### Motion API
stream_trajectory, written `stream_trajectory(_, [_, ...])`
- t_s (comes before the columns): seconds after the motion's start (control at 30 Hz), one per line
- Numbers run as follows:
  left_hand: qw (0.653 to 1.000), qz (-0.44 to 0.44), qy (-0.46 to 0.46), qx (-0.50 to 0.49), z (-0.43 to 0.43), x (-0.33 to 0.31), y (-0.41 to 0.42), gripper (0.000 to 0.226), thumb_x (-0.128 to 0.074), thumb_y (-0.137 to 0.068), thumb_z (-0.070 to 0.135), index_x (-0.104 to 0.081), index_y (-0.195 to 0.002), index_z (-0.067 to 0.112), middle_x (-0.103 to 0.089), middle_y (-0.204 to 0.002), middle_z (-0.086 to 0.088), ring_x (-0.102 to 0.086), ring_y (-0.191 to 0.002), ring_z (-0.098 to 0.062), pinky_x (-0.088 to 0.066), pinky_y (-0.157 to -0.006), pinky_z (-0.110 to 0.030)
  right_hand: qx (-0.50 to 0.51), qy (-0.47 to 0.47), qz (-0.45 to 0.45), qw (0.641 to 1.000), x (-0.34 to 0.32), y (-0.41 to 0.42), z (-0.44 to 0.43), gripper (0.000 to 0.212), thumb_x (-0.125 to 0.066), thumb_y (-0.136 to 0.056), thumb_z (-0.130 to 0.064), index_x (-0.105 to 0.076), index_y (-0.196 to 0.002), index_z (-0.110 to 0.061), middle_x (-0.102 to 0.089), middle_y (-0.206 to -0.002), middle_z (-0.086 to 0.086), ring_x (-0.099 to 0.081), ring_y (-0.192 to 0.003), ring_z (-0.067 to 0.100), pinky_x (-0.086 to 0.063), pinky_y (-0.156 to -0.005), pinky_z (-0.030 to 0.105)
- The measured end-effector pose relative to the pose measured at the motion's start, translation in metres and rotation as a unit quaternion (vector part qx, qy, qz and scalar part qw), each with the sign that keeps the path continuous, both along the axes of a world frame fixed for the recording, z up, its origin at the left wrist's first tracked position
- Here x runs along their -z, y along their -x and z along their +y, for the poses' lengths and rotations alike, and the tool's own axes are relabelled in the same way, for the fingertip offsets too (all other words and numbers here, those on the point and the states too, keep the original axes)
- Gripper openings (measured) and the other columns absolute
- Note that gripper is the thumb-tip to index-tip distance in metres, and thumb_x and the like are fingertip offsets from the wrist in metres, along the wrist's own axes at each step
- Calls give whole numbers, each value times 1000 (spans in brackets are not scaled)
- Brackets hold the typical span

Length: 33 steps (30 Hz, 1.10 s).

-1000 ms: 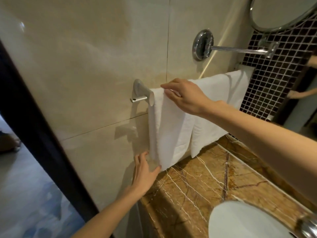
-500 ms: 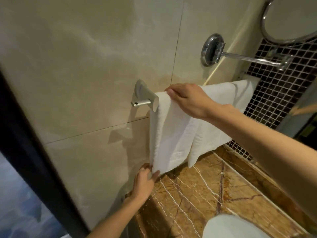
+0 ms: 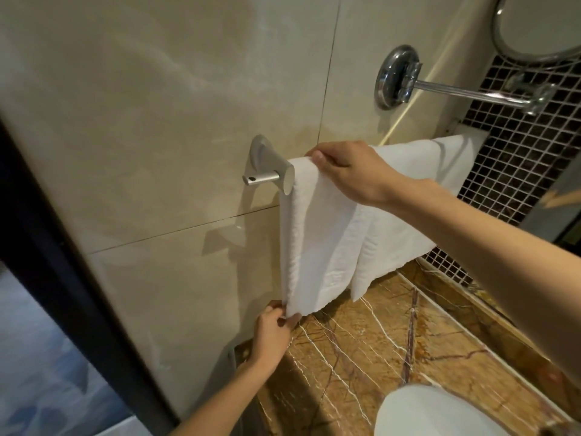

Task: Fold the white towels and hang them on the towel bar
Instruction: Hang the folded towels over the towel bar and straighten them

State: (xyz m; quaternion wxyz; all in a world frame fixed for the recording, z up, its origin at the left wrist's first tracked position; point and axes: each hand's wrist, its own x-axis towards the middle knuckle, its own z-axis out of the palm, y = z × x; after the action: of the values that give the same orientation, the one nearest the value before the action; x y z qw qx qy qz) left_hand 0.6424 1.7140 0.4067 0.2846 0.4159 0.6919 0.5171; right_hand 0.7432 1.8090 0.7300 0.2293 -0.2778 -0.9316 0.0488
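Two folded white towels hang side by side over the towel bar (image 3: 264, 177) on the beige tiled wall. The near towel (image 3: 317, 243) hangs next to the bar's left bracket; the far towel (image 3: 418, 196) hangs to its right. My right hand (image 3: 352, 171) rests on top of the near towel at the bar, fingers pressing the fold. My left hand (image 3: 273, 332) pinches the near towel's bottom left corner just above the counter. Most of the bar is hidden under the towels.
A brown marble counter (image 3: 377, 347) lies below the towels, with a white basin (image 3: 434, 413) at the bottom right. A chrome swing arm (image 3: 456, 92) holds a round mirror (image 3: 540, 26) above. Dark mosaic tiles (image 3: 515, 158) cover the right wall. A dark door frame (image 3: 56, 278) runs at left.
My left hand has risen from flat against the wall and closed on the towel's bottom corner. My right hand stays on top of the towel. The camera has shifted slightly.
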Motion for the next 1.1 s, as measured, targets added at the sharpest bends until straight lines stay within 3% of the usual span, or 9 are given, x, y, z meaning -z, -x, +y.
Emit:
stream_trajectory(0.13, [1000,-7,-1,-9,-3,1,2,23,-70,-84,22,-71,-100,6,-65,-99,6,-63,-83,-2,-48,-69,-9,-4,-35,-7,999,0,-4,-1,33,-40,-102,-31,-63,-117,-13,-64,-111,13,-57,-102,30,-43,-87,37])
stream_trajectory(0.3, [999,-28,10,-24,-7,6,1,21,-72,-82,24,-73,-96,7,-65,-96,8,-65,-82,-8,-55,-78,-29,-9,-46,3,999,3,-11,-4,32,-45,-101,-29,-63,-122,-13,-65,-113,12,-58,-102,29,-45,-88,41])
stream_trajectory(0.53, [998,-23,4,-60,-6,6,-1,18,-75,-79,23,-75,-87,7,-66,-86,10,-64,-76,-7,-55,-72,-29,11,-56,53,997,11,-12,-5,27,-55,-96,-28,-63,-114,-10,-63,-109,7,-57,-96,22,-44,-81,32])
stream_trajectory(0.67, [997,-25,-3,-69,-8,3,-2,13,-76,-78,26,-73,-80,13,-69,-75,10,-64,-65,-4,-54,-60,-25,7,-53,36,998,4,-12,-3,27,-56,-95,-29,-63,-115,-12,-61,-106,6,-56,-93,22,-39,-77,30])
stream_trajectory(0.73, [997,-45,-8,-65,-9,2,-2,12,-77,-76,23,-67,-79,19,-71,-75,8,-66,-64,0,-55,-61,-22,3,-51,29,998,4,-15,-3,29,-54,-96,-29,-62,-119,-12,-62,-109,7,-57,-94,22,-41,-79,30])
stream_trajectory(0.83, [993,-96,-12,-69,-8,-1,-2,32,-81,-71,22,-53,-86,23,-71,-83,5,-66,-68,2,-53,-60,-15,1,-50,26,998,6,-17,-5,30,-54,-97,-28,-61,-122,-13,-63,-111,6,-58,-95,22,-43,-81,31])
stream_trajectory(0.97, [993,-115,-11,-38,-4,-5,2,60,-82,-67,20,-41,-108,36,-65,-93,15,-63,-81,3,-50,-58,-11,6,-46,-2,999,-2,-15,-5,31,-55,-96,-29,-63,-122,-14,-65,-111,9,-59,-99,26,-46,-86,40])
stream_trajectory(1.1, [999,-42,24,5,-1,-1,5,52,-81,-69,25,-47,-108,34,-65,-98,11,-62,-84,-1,-49,-58,-13,9,-28,-24,999,-8,-14,-4,31,-54,-96,-29,-64,-123,-16,-68,-112,8,-61,-103,25,-47,-88,41])
